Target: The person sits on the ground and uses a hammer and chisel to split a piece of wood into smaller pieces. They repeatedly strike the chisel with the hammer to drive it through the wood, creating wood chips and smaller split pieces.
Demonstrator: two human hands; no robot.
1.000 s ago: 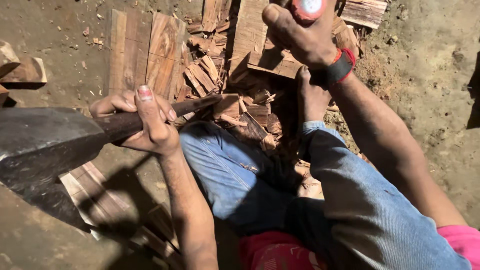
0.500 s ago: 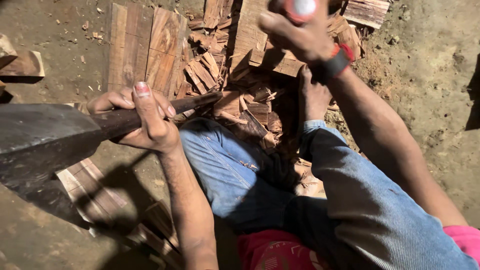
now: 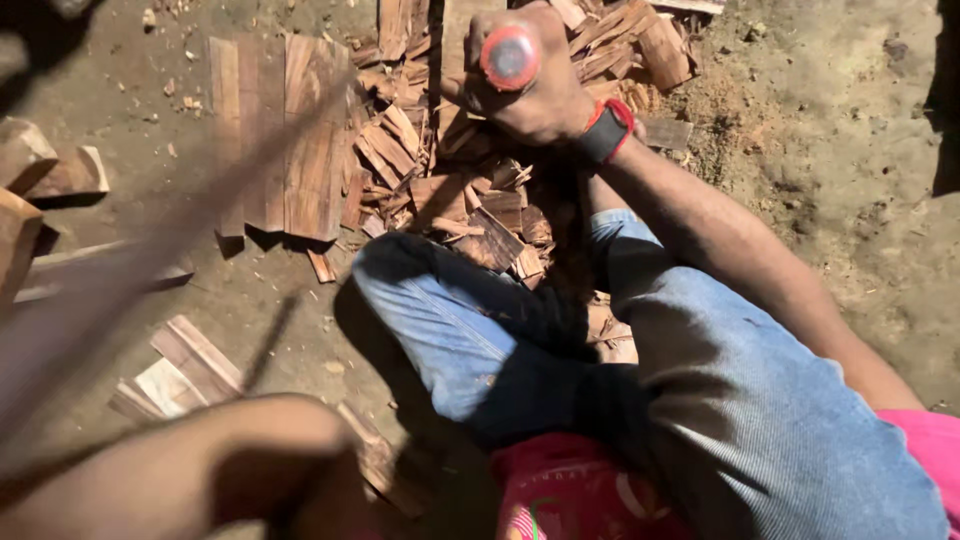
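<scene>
— What's the right hand [image 3: 535, 95] doing?
— Fingers clamped on a red-capped tool [image 3: 511, 57], above the wood scrap pile [image 3: 470, 200].
— And the left hand?
— Blurred, left of the pile; grip unclear.

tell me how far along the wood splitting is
Done: a heap of split pieces and flat slats on the dirt. In hand: the right hand grips a red-capped tool above the heap; the left arm is blurred. Left: whole blocks at the left edge.
</scene>
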